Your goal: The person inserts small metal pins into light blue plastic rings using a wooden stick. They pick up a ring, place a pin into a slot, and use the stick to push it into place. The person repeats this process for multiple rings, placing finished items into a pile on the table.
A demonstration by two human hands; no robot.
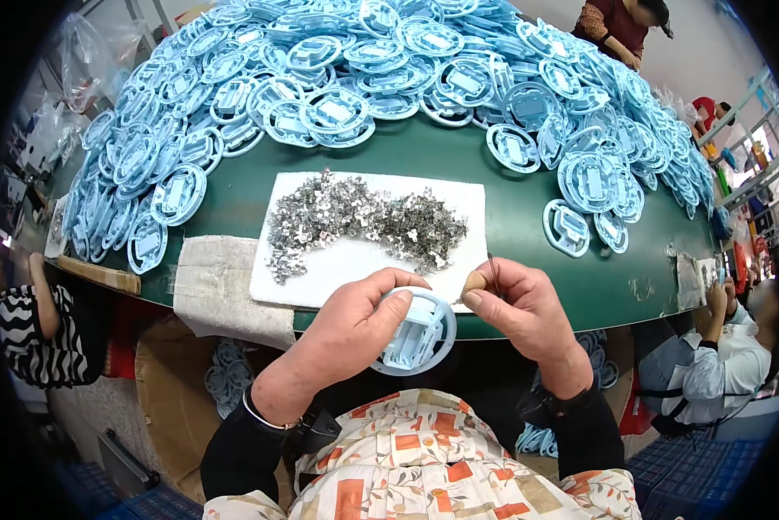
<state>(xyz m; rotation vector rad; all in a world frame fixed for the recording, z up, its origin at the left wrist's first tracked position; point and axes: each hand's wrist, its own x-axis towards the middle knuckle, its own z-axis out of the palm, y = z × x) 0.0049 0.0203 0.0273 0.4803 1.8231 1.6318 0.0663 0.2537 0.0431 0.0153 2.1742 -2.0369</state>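
Note:
My left hand grips a round light-blue plastic part, a ring with a box-like centre, holding it tilted just past the table edge. Thumb and fingers of my right hand are pinched together beside it, around a thin dark tool whose kind I cannot make out. Whether a small metal piece is at its tip is too small to tell. Beyond both hands, a white foam board bears a heap of small silvery metal clips.
A large mound of similar blue parts covers the far side of the green table. Worn cloth hangs over the edge at left. A cardboard box stands below. Other people sit at the right and left.

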